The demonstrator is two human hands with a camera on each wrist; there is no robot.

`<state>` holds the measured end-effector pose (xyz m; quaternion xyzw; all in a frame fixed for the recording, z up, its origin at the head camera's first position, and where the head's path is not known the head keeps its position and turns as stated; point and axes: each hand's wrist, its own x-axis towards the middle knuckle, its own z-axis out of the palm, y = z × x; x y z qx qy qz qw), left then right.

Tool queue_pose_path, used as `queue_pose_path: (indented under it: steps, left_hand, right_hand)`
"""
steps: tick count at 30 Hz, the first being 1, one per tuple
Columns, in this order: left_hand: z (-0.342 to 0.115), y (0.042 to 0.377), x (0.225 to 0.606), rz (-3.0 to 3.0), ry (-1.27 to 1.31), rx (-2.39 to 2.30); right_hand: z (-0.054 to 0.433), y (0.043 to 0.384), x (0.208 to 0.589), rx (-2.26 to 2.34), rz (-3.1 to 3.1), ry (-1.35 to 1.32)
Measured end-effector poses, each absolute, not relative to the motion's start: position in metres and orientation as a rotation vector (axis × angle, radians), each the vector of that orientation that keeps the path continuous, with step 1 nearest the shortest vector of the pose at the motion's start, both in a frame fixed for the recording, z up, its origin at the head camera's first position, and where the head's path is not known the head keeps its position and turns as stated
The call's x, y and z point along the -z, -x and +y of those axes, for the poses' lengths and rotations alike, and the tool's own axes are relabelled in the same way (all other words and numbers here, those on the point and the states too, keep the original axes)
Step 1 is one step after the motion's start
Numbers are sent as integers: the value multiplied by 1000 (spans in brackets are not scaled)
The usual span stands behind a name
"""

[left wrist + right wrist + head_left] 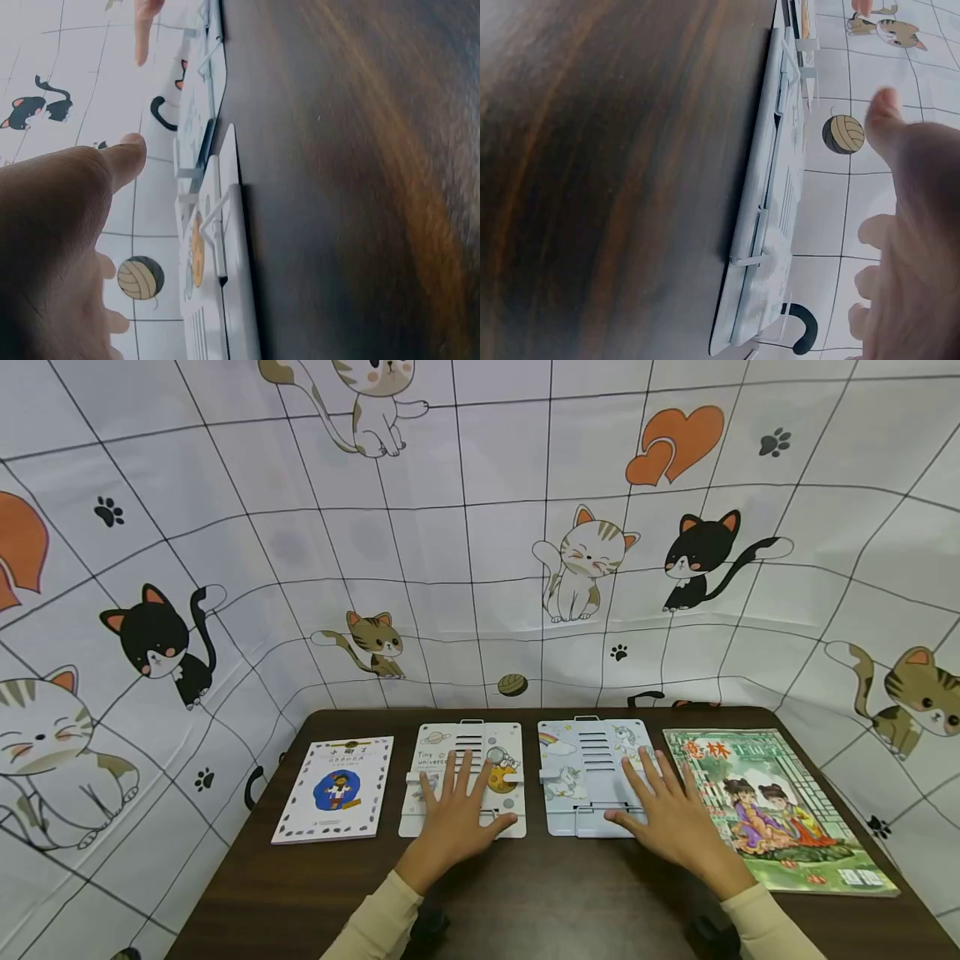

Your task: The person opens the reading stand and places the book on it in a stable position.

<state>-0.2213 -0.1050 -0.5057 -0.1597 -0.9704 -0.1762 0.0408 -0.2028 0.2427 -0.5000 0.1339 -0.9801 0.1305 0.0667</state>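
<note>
Two folded-flat book stands lie side by side on the dark table. The left one (512, 746) is cream, printed "Tiny universe" with a planet and an astronaut; the right one (557, 785) is pale blue with unicorns and a rainbow. My left hand (459, 817) spreads its fingers over the cream stand, palm down. Over the lower right part of the blue stand, my right hand (670, 821) is spread likewise. Both wrist views show a gap between hand and stand: the left hand (64, 217) and the right hand (926, 217) hold nothing. Wire clips (212, 225) show along the stands' near edges.
A thin white book (300, 793) with a blue round picture lies at the table's left. On the right is a larger green magazine (787, 810) showing two figures, its left edge near the right hand. A cat-patterned cloth (495, 543) hangs behind the table (555, 902).
</note>
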Motion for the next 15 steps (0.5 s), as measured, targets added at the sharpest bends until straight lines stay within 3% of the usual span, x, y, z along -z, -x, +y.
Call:
queue_pose_path:
  steps: [15]
  left_hand:
    - [-56, 211, 508, -2731, 744, 652]
  right_hand:
    - [242, 204, 491, -575, -2788, -268]
